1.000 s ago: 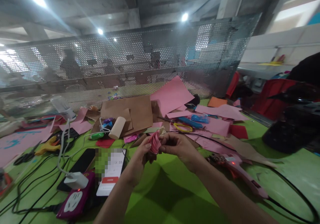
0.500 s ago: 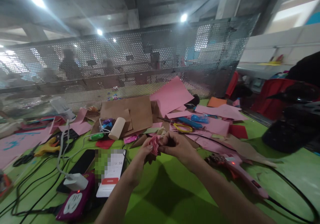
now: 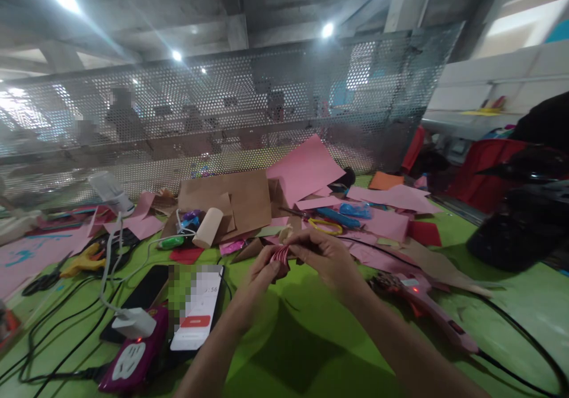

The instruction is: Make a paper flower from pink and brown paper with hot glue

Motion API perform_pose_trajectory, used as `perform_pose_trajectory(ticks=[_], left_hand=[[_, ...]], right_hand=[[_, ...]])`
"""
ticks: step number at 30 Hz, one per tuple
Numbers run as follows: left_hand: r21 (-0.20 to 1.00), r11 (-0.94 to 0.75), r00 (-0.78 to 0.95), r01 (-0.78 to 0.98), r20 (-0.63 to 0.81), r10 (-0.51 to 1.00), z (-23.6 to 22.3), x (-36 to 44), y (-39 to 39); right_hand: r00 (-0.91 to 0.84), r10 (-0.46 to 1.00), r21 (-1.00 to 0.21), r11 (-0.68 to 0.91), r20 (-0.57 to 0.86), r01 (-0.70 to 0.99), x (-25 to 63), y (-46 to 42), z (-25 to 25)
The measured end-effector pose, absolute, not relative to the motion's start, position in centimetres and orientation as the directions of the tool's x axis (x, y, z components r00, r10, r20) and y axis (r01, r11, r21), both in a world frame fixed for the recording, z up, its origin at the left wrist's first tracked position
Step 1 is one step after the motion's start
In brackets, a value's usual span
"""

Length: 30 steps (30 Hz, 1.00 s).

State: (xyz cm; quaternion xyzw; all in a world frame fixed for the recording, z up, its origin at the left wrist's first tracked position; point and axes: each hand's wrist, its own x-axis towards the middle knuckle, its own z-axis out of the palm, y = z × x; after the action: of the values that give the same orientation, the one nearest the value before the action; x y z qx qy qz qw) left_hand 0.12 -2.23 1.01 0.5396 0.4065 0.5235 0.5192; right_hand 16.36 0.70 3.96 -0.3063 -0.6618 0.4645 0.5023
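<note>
Pleated pink piece [image 3: 280,254] held above green table [image 3: 284,356].
Landmark, lit phone [image 3: 205,297]: piece sits to its right; left hand [image 3: 261,269] grips it between thumb and fingers, right hand [image 3: 323,257] pinches its edge. Pink corded tool [image 3: 438,312] lies well right of phone; beige cylinder [image 3: 208,228] stands beyond.

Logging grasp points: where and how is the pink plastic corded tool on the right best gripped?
Likely by its slim handle, from above and the near right: that end lies nearer; a dark lumpy mass sits at the other.
</note>
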Motion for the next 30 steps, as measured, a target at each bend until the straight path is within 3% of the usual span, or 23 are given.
perform_pose_trajectory(ticks=[12, 21, 30], left_hand=[[0.998, -0.066, 0.107, -0.022, 0.068, 0.992, 0.5, -0.2, -1.5], [0.984, -0.159, 0.044, -0.082, 0.163, 0.986, 1.4, -0.2, -1.9], [0.993, -0.072, 0.12, -0.089, 0.083, 0.989, 0.2, -0.7, -1.1]], right_hand=[[-0.251, 0.902, -0.936, 0.334, 0.351, -0.106, 16.1, 0.9, 3.5], [-0.339, 0.815, -0.822, 0.544, 0.471, 0.167, 15.4, 0.0, 3.5], [-0.429, 0.744, -0.76, 0.625, 0.512, 0.177, 15.9, 0.5, 3.5]])
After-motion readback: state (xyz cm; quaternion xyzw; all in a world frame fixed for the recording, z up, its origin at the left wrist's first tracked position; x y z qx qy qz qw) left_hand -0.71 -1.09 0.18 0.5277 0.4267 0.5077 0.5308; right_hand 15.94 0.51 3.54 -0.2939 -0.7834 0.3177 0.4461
